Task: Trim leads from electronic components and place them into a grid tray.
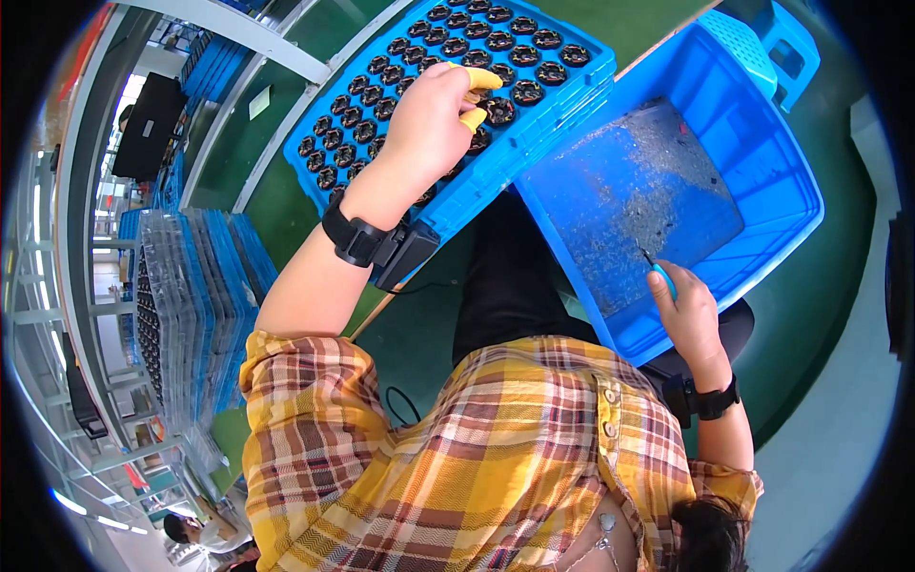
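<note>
My left hand (434,114), with yellow covers on its thumb and a finger, is over the blue tray (562,114). Its bent thumb and finger sit on either side of a round black part (498,112) with coppery bits, which stays among the rows of like parts; the exact contact is partly hidden. Over the large blue bin (777,181), my right hand (691,315) is closed around a small teal-handled tool (666,280). The tool's narrow dark tip points into the bin; its exact kind is hard to make out. Small greyish scraps (648,214) cover part of the bin's floor.
The blue tray rests on others like it, right against the bin's left side. A blue plastic stool (791,57) stands behind the bin. To the left are tall stacked trays in clear wrapping (191,305) and a pale metal frame (229,33). Another person (205,534) is far off at lower left.
</note>
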Tool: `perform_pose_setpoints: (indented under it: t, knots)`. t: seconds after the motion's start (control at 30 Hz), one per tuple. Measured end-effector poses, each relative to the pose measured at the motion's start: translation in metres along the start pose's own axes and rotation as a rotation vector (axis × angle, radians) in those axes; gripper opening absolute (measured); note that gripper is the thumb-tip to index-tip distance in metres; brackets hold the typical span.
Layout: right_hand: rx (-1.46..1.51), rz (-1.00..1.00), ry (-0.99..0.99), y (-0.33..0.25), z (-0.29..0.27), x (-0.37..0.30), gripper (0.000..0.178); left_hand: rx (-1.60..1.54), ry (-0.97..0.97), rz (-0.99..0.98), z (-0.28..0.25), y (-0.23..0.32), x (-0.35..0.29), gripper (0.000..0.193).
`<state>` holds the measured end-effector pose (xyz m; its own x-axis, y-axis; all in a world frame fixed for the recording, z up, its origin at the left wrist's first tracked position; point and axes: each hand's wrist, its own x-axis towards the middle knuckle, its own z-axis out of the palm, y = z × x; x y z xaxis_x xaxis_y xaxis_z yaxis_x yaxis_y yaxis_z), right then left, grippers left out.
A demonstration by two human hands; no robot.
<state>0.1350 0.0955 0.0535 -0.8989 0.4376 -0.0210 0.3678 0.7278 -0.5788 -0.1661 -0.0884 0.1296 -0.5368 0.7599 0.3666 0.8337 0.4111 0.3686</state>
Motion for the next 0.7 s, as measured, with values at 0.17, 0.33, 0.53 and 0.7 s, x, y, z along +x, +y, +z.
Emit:
perform_pose_setpoints:
  t: [0.17,0.33,0.53,0.7]
  knots:
    - [-0.001,-0.002,0.001,0.001,0.001,0.003,0.039,0.060,-0.107,-0.046,-0.004,0.016,0.003,0.036]
    - [-0.005,-0.016,0.015,0.000,0.001,0.003,0.039,-0.081,-0.047,-0.075,-0.002,-0.002,0.006,0.037]
    - [-0.004,-0.006,0.008,0.001,0.000,0.002,0.039,0.058,-0.154,-0.029,-0.004,0.003,0.008,0.036]
    - [0.001,-0.004,0.010,-0.002,-0.001,0.002,0.039,0.122,-0.183,-0.017,-0.005,0.006,0.013,0.033]
